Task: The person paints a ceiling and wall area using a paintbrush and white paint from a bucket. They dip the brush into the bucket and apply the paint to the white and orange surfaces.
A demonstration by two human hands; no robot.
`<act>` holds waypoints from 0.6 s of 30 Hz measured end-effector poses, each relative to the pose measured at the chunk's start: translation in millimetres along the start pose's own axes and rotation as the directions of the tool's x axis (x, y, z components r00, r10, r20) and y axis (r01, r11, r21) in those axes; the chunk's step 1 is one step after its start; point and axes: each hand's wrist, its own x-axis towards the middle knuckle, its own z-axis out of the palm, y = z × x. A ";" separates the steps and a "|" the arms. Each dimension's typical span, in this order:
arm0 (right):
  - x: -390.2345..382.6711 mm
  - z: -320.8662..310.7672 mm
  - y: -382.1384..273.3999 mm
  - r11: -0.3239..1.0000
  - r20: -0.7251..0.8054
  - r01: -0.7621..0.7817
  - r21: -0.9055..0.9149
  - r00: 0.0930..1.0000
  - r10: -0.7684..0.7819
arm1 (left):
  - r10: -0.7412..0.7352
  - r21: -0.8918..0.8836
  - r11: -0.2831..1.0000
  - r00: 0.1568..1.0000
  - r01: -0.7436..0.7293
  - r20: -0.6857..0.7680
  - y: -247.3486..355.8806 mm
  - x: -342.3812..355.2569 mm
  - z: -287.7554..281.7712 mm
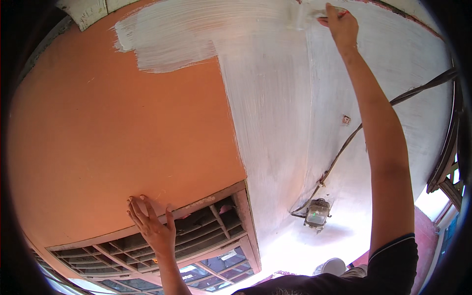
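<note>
High on the wall, my right hand (pixel 343 30) is closed round a paintbrush (pixel 318 14) whose bristle end points left against the white paint (pixel 265 73). Part of the brush is hidden by my fingers. My left hand (pixel 156 228) rests with spread fingers on the orange wall (pixel 162 132), just over the upper edge of the wooden window frame (pixel 201 202), and holds nothing. White brush strokes run across the top of the orange area, and their left edge is ragged.
A dark cable (pixel 344 146) crosses the white wall behind my right arm down to an electric meter box (pixel 317 214). A small square fitting (pixel 346 120) sits above it. Slatted vents (pixel 118 253) fill the window's top. A white bucket (pixel 330 267) shows low down.
</note>
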 end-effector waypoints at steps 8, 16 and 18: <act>3.7 47.3 -9.5 0.516 0.298 0.522 -0.679 0.839 -0.455 | -0.008 -0.008 1.000 1.000 0.008 0.005 4.4 2.1 -2.1; -65.4 154.9 -177.3 0.866 0.181 0.496 -0.060 0.859 -0.480 | -0.024 0.028 0.999 1.000 0.023 0.011 -1.5 -3.4 0.3; -61.9 162.1 -186.2 0.932 0.163 0.349 0.094 0.918 -0.360 | -0.014 0.027 1.000 1.000 0.014 -0.009 0.1 -3.6 1.6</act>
